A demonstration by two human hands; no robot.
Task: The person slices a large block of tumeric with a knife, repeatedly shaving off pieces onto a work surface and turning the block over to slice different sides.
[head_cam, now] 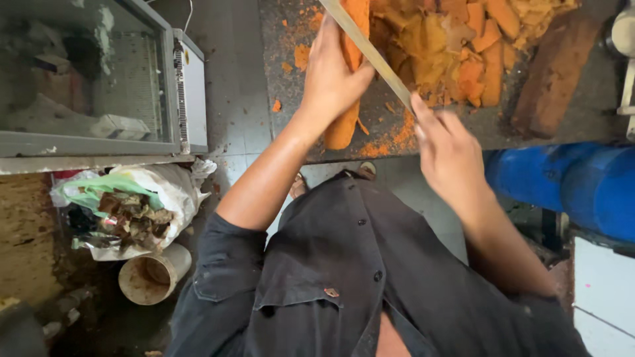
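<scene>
Dark counter (278, 73) carries a carrot (344, 125), orange peelings (456, 53), perhaps a board (552, 73).

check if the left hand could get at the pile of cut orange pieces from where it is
Probably yes. The left hand grips the long carrot on the counter, and the pile of cut pieces lies just beyond; only the knife blade held by the right hand crosses between.
</scene>
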